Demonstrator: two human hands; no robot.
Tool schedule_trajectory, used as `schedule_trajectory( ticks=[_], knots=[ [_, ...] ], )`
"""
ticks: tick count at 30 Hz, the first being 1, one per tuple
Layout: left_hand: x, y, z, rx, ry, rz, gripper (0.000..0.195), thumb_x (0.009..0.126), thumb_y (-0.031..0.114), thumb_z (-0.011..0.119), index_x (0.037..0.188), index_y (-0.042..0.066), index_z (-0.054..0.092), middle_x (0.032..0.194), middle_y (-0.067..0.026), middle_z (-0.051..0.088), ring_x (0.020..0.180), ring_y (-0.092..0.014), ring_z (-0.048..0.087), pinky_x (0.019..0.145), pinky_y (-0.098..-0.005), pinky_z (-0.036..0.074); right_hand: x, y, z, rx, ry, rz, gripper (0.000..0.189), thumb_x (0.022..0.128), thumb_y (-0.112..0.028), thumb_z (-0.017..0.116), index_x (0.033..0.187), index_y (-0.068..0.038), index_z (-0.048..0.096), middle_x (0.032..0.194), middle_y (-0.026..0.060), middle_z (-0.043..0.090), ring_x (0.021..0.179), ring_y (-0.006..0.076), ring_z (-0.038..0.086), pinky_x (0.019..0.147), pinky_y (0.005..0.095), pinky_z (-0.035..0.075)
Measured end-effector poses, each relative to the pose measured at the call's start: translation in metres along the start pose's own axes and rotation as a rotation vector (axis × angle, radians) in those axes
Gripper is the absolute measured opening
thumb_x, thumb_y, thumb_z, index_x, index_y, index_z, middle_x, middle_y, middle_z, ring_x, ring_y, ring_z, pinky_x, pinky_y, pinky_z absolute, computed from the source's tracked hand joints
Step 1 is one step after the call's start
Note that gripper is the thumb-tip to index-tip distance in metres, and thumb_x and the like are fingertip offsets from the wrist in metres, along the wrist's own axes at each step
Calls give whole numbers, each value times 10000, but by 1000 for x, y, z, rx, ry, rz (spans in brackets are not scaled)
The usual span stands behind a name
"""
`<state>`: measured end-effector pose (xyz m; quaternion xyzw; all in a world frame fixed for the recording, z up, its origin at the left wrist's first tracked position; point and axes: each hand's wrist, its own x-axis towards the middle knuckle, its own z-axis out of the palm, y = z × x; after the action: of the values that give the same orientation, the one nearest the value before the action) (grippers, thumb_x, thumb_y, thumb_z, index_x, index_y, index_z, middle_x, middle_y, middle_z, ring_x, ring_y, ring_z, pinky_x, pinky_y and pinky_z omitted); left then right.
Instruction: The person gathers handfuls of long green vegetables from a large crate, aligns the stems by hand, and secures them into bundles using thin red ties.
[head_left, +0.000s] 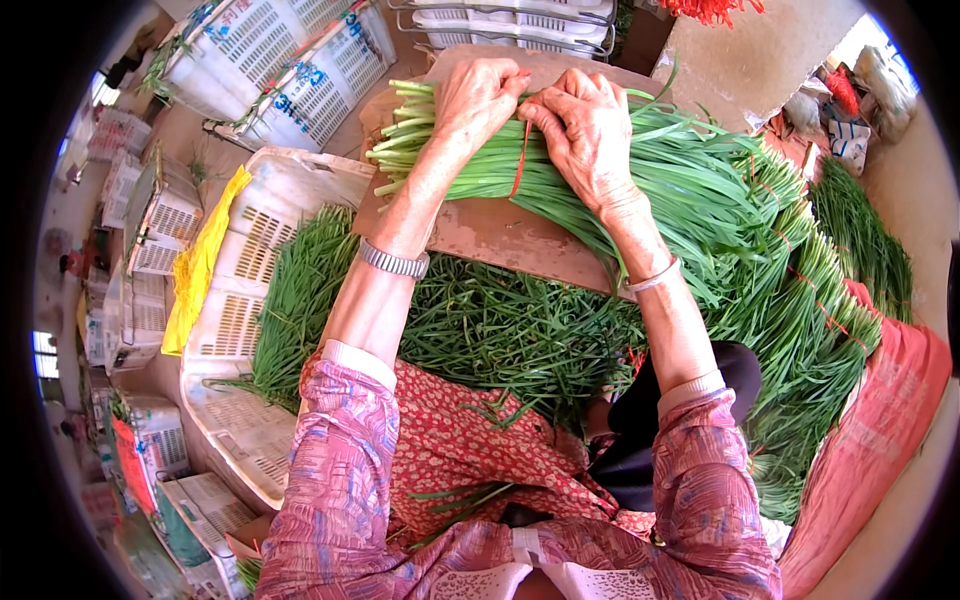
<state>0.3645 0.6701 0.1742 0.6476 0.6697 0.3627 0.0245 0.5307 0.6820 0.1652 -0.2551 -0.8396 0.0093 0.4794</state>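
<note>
A thick bundle of garlic chives (487, 178) lies across a worn board (495, 229), its pale cut ends to the left and its leaves fanning right. Around its stems runs a thin red tie (520, 166). My left hand (476, 101) is curled above the stems, with a bit of red tie showing at its fingertips. Close beside it, my right hand (589, 139) pinches the tie between thumb and fingers, where it comes up over the bundle. The fingers hide the join of the tie.
Tied chive bundles (806, 277) are piled at right by red cloth (877, 442). Loose leaves (517, 330) lie below the board. A white plastic crate (225, 427) with chives and a yellow bag (202, 262) stands left. More crates (300, 97) stand behind; red ties (712, 9) hang over a far surface.
</note>
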Motion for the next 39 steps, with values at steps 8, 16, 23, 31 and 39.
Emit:
schedule_trajectory(
  ticks=[8,16,23,31,39],
  knots=[
    [-40,2,23,-166,240,136,151,869,185,688,924,45,706,786,-117,697,689,-228,676,620,-344,503,-16,-13,-11,-57,-159,78,158,795,-265,713,791,-108,734,739,68,550,816,269,557,793,405,415],
    [-62,-10,29,-313,45,87,154,851,68,647,984,45,722,836,-181,696,717,-303,690,643,-361,536,-33,8,5,131,-360,345,275,819,-351,714,806,-80,757,787,150,660,802,327,641,752,440,488],
    [-71,-14,32,-273,72,150,177,862,54,640,1023,34,710,940,-149,715,841,-283,692,744,-345,537,-29,9,6,89,-462,410,372,805,-456,707,823,-88,760,675,161,667,669,321,664,666,420,519],
    [-77,-16,27,-201,-4,331,245,837,122,666,1045,-4,690,985,-153,698,947,-298,649,876,-397,499,-31,14,5,116,-497,465,354,799,-443,727,864,-98,772,693,160,680,679,304,678,683,400,530],
    [-93,-12,24,-41,9,373,707,638,415,847,1185,19,637,1161,-126,660,1130,-292,590,1101,-436,355,-34,11,4,131,-468,453,333,786,-420,748,869,-99,775,668,155,673,647,289,671,643,392,523]
  ],
)
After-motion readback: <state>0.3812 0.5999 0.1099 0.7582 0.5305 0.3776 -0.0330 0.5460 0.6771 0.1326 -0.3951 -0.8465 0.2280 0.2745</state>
